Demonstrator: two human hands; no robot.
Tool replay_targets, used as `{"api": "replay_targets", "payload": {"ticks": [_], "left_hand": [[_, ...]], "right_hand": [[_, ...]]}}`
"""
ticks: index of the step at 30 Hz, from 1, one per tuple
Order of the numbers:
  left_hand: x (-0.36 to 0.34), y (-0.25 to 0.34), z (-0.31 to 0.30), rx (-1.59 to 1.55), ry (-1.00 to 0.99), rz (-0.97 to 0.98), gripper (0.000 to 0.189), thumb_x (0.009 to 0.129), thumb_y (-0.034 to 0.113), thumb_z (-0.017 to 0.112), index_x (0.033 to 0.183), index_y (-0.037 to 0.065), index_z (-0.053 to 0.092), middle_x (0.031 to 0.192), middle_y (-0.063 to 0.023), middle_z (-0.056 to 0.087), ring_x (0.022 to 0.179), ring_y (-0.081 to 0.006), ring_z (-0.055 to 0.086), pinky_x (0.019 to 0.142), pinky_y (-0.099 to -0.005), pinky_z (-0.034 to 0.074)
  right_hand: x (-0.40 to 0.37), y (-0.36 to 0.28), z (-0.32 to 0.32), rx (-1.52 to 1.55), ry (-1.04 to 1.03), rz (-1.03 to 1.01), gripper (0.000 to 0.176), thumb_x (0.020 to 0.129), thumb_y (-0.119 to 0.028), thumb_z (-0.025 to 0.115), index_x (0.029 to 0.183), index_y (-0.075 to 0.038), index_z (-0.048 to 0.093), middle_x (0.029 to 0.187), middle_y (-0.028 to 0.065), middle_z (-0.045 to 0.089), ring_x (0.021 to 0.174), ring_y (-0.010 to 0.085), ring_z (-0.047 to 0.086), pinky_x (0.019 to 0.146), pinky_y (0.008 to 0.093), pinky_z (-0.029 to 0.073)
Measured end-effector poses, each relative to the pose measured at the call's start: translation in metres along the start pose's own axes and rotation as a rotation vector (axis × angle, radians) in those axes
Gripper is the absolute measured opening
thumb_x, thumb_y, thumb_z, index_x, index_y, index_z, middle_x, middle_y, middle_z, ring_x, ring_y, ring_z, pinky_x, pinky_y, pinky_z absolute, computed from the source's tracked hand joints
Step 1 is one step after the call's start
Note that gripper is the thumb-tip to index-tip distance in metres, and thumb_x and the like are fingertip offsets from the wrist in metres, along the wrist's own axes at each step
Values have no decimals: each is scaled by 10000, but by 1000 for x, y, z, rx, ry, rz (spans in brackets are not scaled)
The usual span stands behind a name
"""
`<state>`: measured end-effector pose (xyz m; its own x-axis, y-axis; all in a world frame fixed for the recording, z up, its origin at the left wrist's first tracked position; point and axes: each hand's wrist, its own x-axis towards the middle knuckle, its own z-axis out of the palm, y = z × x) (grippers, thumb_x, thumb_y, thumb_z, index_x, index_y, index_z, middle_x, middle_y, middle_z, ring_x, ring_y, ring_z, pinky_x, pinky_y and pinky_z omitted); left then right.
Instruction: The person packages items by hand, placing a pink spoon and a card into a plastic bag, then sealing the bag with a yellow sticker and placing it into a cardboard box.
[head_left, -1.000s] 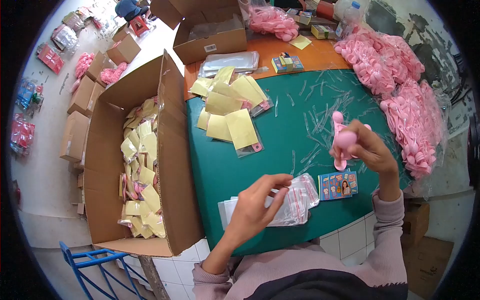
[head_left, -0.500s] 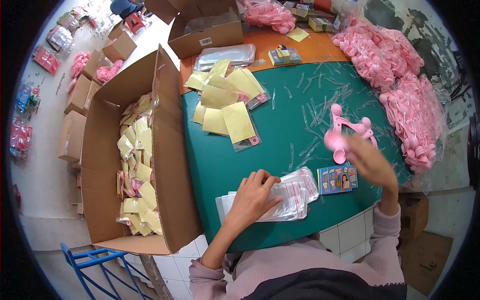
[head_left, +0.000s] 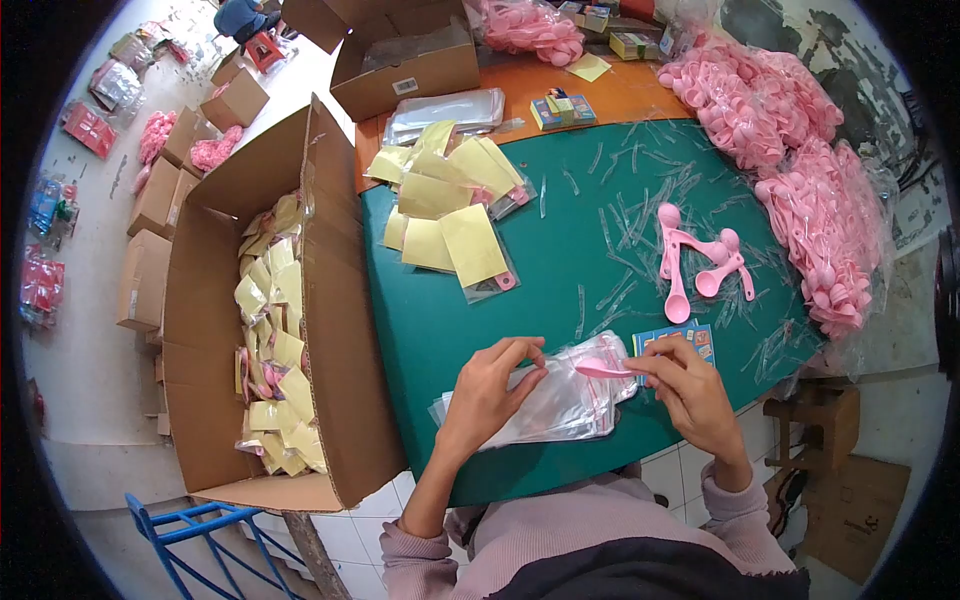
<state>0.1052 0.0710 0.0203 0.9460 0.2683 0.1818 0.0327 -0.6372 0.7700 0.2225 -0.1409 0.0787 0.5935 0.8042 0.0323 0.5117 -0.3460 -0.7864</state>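
Note:
My right hand pinches a pink spoon by its handle, with the bowl pointing left over a stack of clear plastic bags. Above the left part of that stack is my left hand, thumb and forefinger curved toward each other with a gap between them; it looks empty. Partly behind my right hand lies a stack of blue printed cards. Several loose pink spoons rest on the green table beyond it. Farther back left is a pile of bagged yellow cards.
A tall cardboard box of yellow-card packets borders the table's left side. Large bags of pink spoons line the right edge. Clear plastic strips are scattered about. An open carton stands at the back; a person sits far left.
My right hand has moved left and down from the loose spoons and now holds one over the bags. My left hand has lifted slightly, its thumb and forefinger nearer the bags' upper edge.

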Motion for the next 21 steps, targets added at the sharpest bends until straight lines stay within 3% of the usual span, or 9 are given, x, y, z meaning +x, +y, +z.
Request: {"api": "replay_targets", "payload": {"ticks": [3, 5, 8, 10, 12, 14, 17, 19, 21], "left_hand": [[-3, 9, -9, -111, 0, -9, 148, 770, 86, 646, 855, 25, 541, 902, -103, 650, 841, -239, 637, 739, -313, 490], [-6, 11, -13, -171, -156, -133, 149, 795, 98, 630, 869, 19, 528, 903, -109, 648, 844, -241, 636, 742, -320, 490], [-12, 7, -10, -182, -219, -128, 160, 810, 106, 620, 893, 15, 517, 908, -116, 643, 855, -247, 637, 741, -314, 495], [-16, 9, -14, -205, -209, -137, 170, 811, 105, 621, 903, 16, 510, 895, -117, 650, 843, -232, 643, 736, -309, 500], [-18, 13, -19, -230, -204, -146, 181, 811, 103, 623, 914, 16, 503, 881, -118, 656, 831, -218, 650, 731, -304, 505], [-19, 19, -25, -421, -139, -300, 221, 800, 87, 638, 957, 11, 502, 825, -113, 672, 793, -173, 658, 724, -291, 509], [-19, 21, -25, -496, -120, -385, 293, 784, 74, 657, 1021, 6, 498, 779, -111, 677, 764, -132, 652, 705, -271, 505], [-20, 21, -25, -529, -132, -380, 316, 778, 71, 664, 1040, 6, 500, 771, -109, 676, 763, -124, 648, 693, -261, 502], [-21, 20, -25, -560, -145, -375, 340, 771, 69, 672, 1059, 5, 503, 763, -108, 676, 763, -117, 645, 680, -251, 499]], "right_hand": [[0, -7, 7, 63, 104, 31, 276, 789, 27, 569, 1056, -41, 590, 827, 116, 546, 700, 230, 563, 657, 332, 459], [-1, -11, 16, 121, 158, 105, 250, 796, 17, 575, 1044, -22, 576, 829, 115, 556, 691, 235, 574, 650, 337, 465], [1, -2, 31, 137, 195, 113, 161, 813, -17, 583, 971, 10, 567, 829, 117, 571, 691, 236, 599, 614, 325, 482], [2, 1, 33, -99, 181, -69, 135, 818, -28, 581, 939, 24, 552, 828, 115, 579, 720, 217, 612, 594, 318, 491], [2, 2, 31, -129, 188, -111, 154, 820, -24, 576, 963, 23, 544, 827, 116, 579, 714, 204, 610, 584, 302, 493], [5, -1, 28, -159, 197, -156, 175, 821, -19, 570, 988, 22, 536, 825, 117, 579, 707, 191, 609, 573, 287, 495], [7, -14, 29, 53, 238, -77, 201, 830, 10, 557, 1026, 29, 516, 819, 110, 580, 685, 156, 605, 567, 255, 500], [5, -17, 35, 455, 384, 2, 194, 840, 29, 543, 1025, 34, 487, 819, 105, 575, 666, 118, 593, 563, 226, 507], [8, -18, 36, 477, 390, -17, 202, 841, 29, 545, 1026, 32, 467, 819, 101, 573, 660, 114, 591, 564, 225, 510]]}}
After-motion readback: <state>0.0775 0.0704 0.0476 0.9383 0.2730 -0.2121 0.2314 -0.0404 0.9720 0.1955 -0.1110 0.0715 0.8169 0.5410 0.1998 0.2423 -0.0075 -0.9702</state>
